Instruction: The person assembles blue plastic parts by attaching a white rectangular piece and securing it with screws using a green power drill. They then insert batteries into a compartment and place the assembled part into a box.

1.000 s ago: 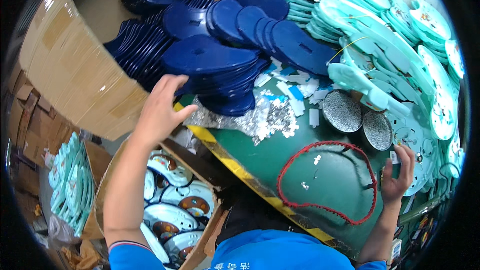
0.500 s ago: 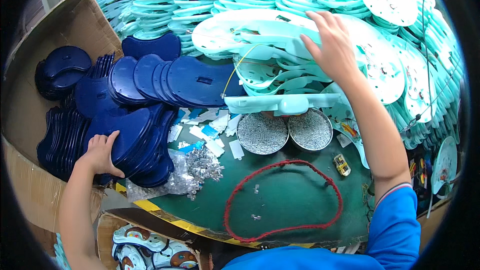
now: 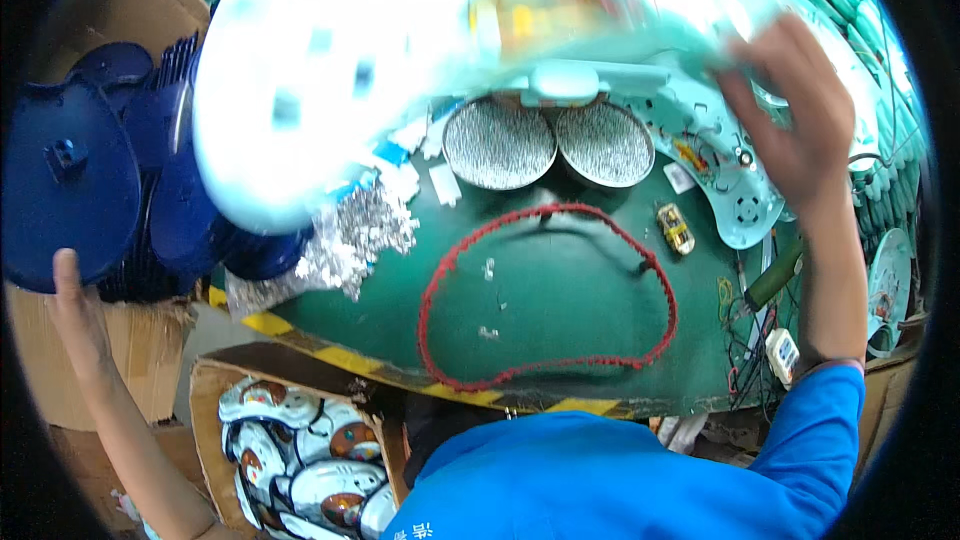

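My left hand (image 3: 82, 325) is at the far left, its thumb on the lower edge of a dark blue curved plastic plate (image 3: 85, 200) raised beside the stack; its other fingers are mostly hidden. At the right, my right hand (image 3: 805, 125) grips the edge of a large mint-green plastic shell (image 3: 250, 130), fingertips smeared by motion. This shell is lifted close to view, tilted, blurred and overexposed, and it covers much of the blue stack and the far piles. More dark blue plates (image 3: 185, 210) stand behind my left hand.
Two round tins (image 3: 500, 145) of small metal pieces stand mid-table. Before them, a red fuzzy loop (image 3: 425, 320) lies on the green table (image 3: 560, 300). Small metal parts (image 3: 365, 235) are heaped left; a green-handled tool (image 3: 775, 280) and wires lie right. A cardboard box (image 3: 205, 410) holds white shells.
My right hand has moved right and lifted the mint-green shell from its pile. My left hand has moved left and raised a dark blue plate. The whole view has shifted.
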